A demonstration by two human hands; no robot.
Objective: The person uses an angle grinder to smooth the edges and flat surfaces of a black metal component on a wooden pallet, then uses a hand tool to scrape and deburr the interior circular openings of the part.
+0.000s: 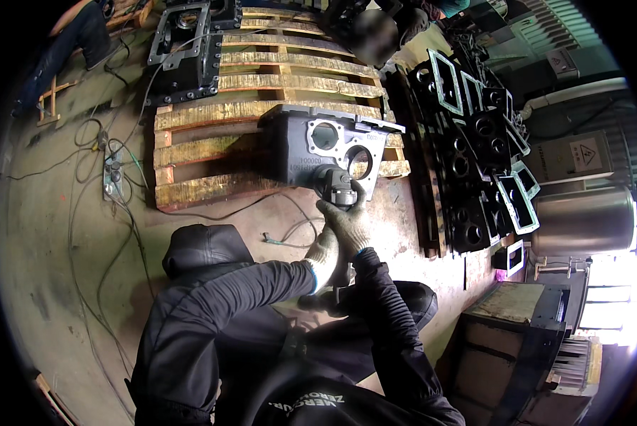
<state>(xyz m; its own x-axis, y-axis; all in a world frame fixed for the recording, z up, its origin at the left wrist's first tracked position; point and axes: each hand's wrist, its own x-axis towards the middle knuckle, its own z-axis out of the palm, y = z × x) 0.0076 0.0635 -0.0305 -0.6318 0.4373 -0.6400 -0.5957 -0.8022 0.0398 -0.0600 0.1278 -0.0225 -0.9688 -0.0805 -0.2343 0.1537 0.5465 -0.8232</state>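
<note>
A grey cast-metal housing (297, 145) with round openings sits on the near edge of a wooden pallet, its flat flange facing away. Against its near face I hold a dark angle grinder (341, 190); its head is beside the lower round opening. My right hand (351, 226), in a pale knitted glove, wraps the grinder just behind its head. Close behind it, my left hand (323, 257), gloved the same way, is closed around the tool's body. Most of the grinder's body is hidden by the gloves, and its disc shows poorly.
The wooden pallet (290, 82) carries more dark housings (183, 53) at its far left. Many black castings (467, 163) are stacked on the right. Cables run over the floor to a power strip (112, 174) on the left. Another person (70, 46) is at the far left.
</note>
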